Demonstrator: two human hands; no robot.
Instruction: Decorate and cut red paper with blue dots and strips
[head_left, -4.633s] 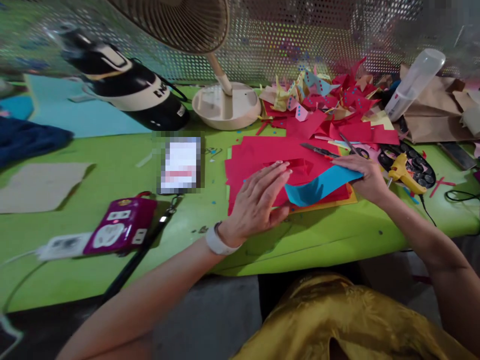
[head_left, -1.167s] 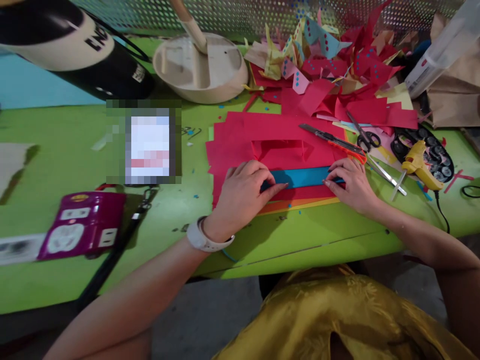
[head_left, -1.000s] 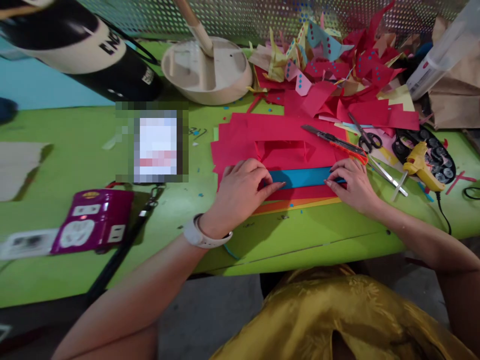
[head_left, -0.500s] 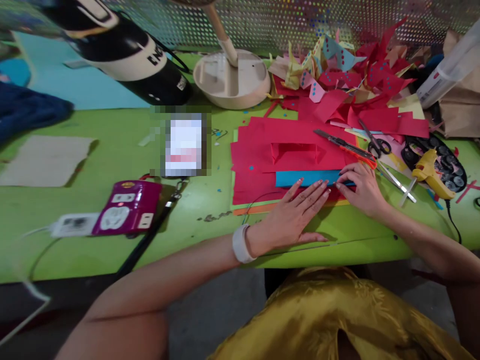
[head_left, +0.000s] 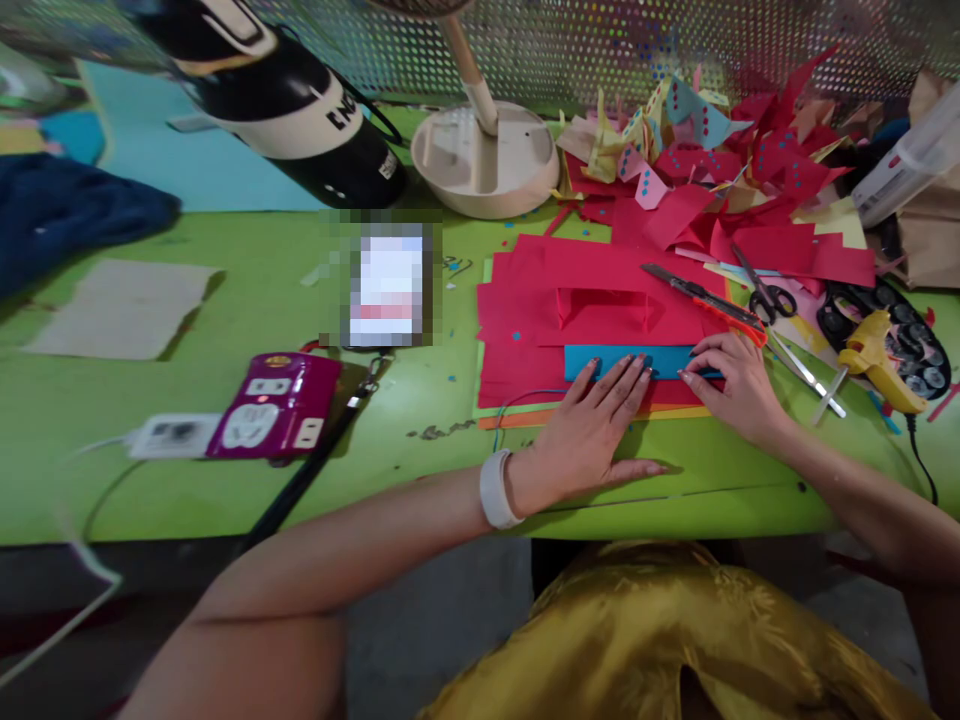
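Observation:
A folded strip of blue paper lies across a stack of red paper sheets. My left hand, with a pale band on its wrist, rests flat on the strip's left part, its fingers stretched out and thumb apart. At the strip's right end is my right hand, its thumb and forefinger closed on the blue paper. Just behind the strip, a red paper piece with folded-up ends sits on the stack. An orange utility knife lies close behind my right hand.
Scissors, a metal ruler and a yellow glue gun lie at right. Behind stands a pile of cut paper shapes. At left are a phone, a purple power socket and a black bottle.
My left hand has slid a little to the left along the blue strip. My right hand keeps its place at the right end. The whole view has shifted slightly.

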